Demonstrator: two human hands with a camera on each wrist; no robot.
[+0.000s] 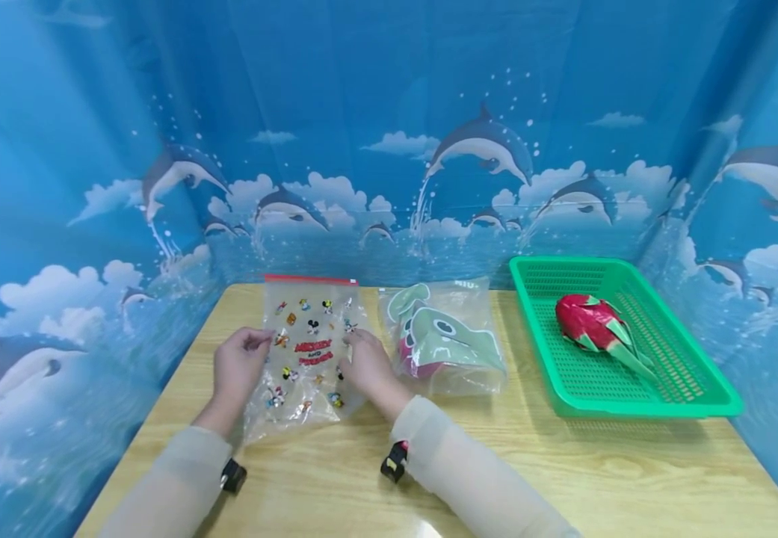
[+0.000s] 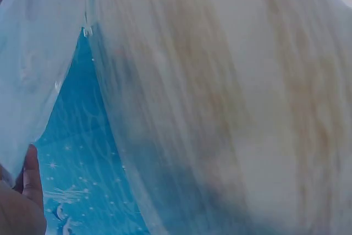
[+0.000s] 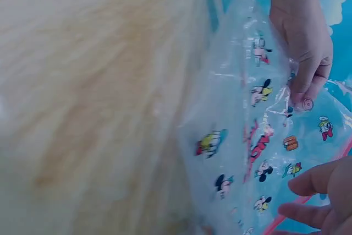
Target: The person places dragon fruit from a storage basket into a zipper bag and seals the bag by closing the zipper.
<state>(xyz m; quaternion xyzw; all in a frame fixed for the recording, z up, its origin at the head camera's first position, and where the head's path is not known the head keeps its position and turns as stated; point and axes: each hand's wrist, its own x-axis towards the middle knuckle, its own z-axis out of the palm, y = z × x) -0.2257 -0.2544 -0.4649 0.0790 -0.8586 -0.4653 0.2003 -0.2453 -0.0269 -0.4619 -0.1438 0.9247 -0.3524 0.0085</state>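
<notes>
A clear zip bag with a red top strip and printed cartoon figures is held up over the table. At its left edge my left hand pinches the plastic between thumb and fingers; the right wrist view also shows this left hand gripping the edge. By the opposite edge is my right hand. In the right wrist view, the fingers of that right hand are extended and spread apart beside the bag. The left wrist view shows part of the left hand at the bag's edge.
Right of the bag lies another clear bag with a green and pink item inside. A green basket at the table's right holds a red dragon fruit-like item. A dolphin-print curtain surrounds the wooden table.
</notes>
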